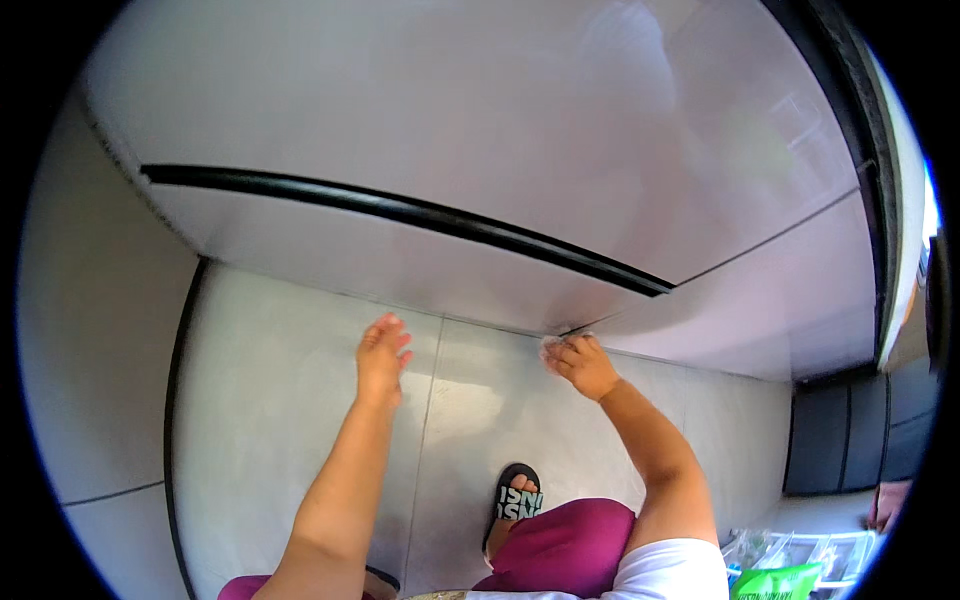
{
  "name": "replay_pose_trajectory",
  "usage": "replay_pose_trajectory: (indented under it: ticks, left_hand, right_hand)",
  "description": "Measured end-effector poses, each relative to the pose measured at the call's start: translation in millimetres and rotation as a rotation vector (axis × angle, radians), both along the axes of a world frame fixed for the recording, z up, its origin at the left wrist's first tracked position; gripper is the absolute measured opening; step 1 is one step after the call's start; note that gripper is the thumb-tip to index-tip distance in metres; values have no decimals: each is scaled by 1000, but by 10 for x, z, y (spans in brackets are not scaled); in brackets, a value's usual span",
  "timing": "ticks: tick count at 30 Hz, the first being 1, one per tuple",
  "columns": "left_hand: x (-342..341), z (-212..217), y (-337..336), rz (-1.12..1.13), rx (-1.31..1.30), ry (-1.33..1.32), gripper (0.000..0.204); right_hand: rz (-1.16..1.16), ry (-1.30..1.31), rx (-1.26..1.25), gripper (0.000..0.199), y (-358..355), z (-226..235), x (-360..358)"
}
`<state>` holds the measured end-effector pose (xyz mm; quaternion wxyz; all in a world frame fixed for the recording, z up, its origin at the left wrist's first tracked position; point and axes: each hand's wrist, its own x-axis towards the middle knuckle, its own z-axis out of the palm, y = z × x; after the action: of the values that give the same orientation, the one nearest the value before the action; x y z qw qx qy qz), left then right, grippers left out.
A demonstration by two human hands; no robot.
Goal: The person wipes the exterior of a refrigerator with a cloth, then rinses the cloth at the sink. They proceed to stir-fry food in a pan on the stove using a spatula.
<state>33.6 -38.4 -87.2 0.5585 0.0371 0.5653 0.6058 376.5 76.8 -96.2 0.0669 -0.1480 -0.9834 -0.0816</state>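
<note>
My right hand (585, 365) is closed around a thin, crumpled whitish wipe (549, 350), seemingly a tissue or cloth. It is low down, by the bottom edge of a glossy pale cabinet front (450, 280), near the seam between two panels. Whether the wipe touches the panel or the floor I cannot tell. My left hand (381, 352) hovers over the grey tiled floor (300, 340), holding nothing, its fingers loosely bent and apart. A long black handle strip (400, 208) runs across the cabinet above both hands.
My foot in a black slide sandal (515, 492) stands on the tiles below my hands. At the lower right is a white basket (850, 555) with plastic bags and a green packet (780, 582). Dark cabinets (840, 430) stand at right; a grey panel (100, 350) rises at left.
</note>
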Motion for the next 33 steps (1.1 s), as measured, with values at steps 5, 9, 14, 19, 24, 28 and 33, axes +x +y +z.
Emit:
replay_pose_trajectory:
  ticks: [5, 9, 14, 19, 24, 28, 33]
  left_hand:
    - [650, 436, 167, -335, 66, -146, 58]
    - [868, 452, 218, -396, 71, -85, 54]
    - [941, 379, 274, -382, -17, -17, 48]
    - [1189, 445, 409, -450, -9, -7, 46]
    - [1106, 408, 303, -471, -19, 35, 43]
    - [1116, 335, 258, -448, -57, 46, 41]
    - [1364, 265, 293, -531, -72, 31, 40]
  right_hand:
    - [-844, 1573, -375, 33, -413, 245, -275]
    - [-911, 2017, -507, 54, -148, 98, -684]
    - [-1365, 2018, -537, 43, 101, -514, -964]
    - [-1089, 2570, -1545, 31, -38, -1580, -153]
    - [-1211, 2597, -1077, 37, 275, -1070, 1338]
    - [-1305, 2613, -1078, 40, 403, -643, 902]
    - [-1521, 2180, -1743, 31, -15, -556, -299]
